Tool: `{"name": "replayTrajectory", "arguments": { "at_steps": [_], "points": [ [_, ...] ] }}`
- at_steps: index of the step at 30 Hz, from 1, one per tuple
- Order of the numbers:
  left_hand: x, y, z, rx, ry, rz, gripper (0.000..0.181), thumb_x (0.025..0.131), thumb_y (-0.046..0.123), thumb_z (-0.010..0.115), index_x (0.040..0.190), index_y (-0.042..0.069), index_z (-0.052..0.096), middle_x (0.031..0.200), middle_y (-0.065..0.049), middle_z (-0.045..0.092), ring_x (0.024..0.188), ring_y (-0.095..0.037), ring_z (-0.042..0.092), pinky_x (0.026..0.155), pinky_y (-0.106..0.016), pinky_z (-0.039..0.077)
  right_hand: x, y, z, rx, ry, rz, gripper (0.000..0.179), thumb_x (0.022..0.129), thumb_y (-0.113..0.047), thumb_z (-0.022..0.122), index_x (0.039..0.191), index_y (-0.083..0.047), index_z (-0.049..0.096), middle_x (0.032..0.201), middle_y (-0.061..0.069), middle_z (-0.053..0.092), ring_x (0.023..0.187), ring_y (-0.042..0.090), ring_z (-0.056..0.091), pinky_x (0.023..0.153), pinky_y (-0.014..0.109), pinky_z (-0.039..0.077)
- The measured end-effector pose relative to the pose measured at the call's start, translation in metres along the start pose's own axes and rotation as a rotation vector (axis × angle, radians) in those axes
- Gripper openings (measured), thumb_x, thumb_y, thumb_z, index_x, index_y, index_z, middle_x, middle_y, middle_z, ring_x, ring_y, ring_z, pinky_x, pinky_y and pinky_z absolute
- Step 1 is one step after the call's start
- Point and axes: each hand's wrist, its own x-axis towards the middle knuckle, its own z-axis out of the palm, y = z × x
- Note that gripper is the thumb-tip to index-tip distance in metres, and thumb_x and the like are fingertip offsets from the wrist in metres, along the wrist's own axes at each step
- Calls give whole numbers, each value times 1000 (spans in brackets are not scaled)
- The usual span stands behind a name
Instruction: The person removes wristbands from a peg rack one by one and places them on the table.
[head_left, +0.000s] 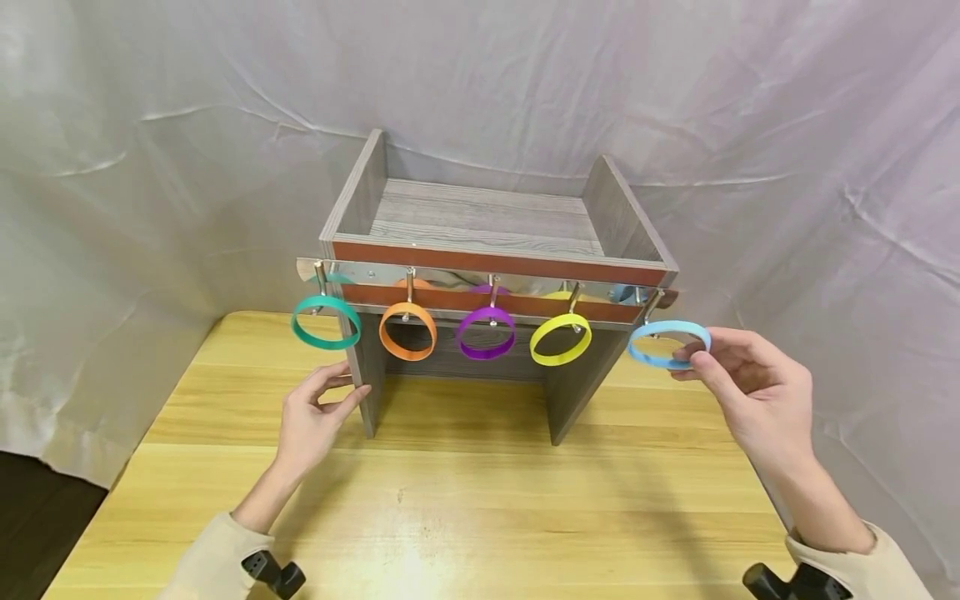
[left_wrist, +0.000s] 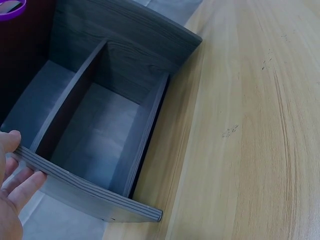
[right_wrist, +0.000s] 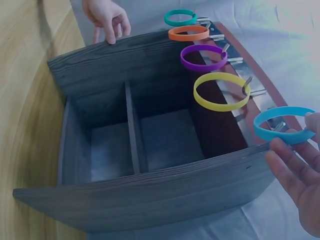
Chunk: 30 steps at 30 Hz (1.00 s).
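My right hand [head_left: 768, 400] pinches a light blue wristband [head_left: 658, 362] between thumb and fingers at the right end hook of a metal rail [head_left: 453, 282]. In the right wrist view, that hook's tip shows inside the band's loop. Along the rail, a green wristband [head_left: 324, 345], an orange wristband [head_left: 408, 357], a purple wristband [head_left: 486, 355] and a yellow wristband [head_left: 555, 361] hang from the other hooks. My left hand [head_left: 313, 421] holds the front edge of the grey wooden shelf's left side panel [left_wrist: 100, 185], thumb and fingers on opposite faces.
The grey shelf [right_wrist: 150, 195] stands on a wooden table [head_left: 450, 500], with an upper tray and a divided space below. Behind it hangs a wrinkled pale curtain [head_left: 487, 83]. The hooks stick out toward me from the shelf's front.
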Motion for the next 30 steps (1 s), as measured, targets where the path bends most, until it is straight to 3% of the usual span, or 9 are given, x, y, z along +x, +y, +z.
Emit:
{"name": "replayTrajectory", "arguments": {
  "at_steps": [7, 11, 20, 30],
  "points": [
    [0, -1, -1, 7, 12, 1, 35, 86, -11, 80, 120, -7, 72, 110, 31, 64, 99, 15, 66, 73, -10, 63, -10, -8, -5, -98, -50, 32, 27, 89, 30, 58, 116, 25, 61, 98, 10, 81, 77, 13, 79, 77, 19, 67],
    [0, -1, -1, 16, 15, 2, 35, 86, -11, 80, 120, -6, 72, 110, 32, 64, 99, 15, 66, 73, -9, 63, -19, -6, -5, -102, -93, 25, 29, 89, 30, 59, 117, 24, 61, 100, 9, 81, 79, 12, 79, 77, 17, 66],
    [0, -2, 0, 17, 16, 7, 34, 86, -11, 80, 120, -7, 72, 110, 32, 64, 99, 16, 66, 72, -9, 63, -43, 11, -1, -132, -162, 100, 30, 92, 28, 57, 119, 16, 64, 103, 0, 81, 86, 8, 78, 76, 19, 67],
    [0, -2, 0, 15, 15, 10, 34, 87, -11, 79, 120, -6, 72, 110, 31, 64, 99, 16, 66, 72, -10, 63, -66, 35, 5, -109, -213, 170, 35, 93, 28, 54, 121, 11, 65, 103, 0, 81, 87, 10, 77, 75, 22, 67]
  ]
}}
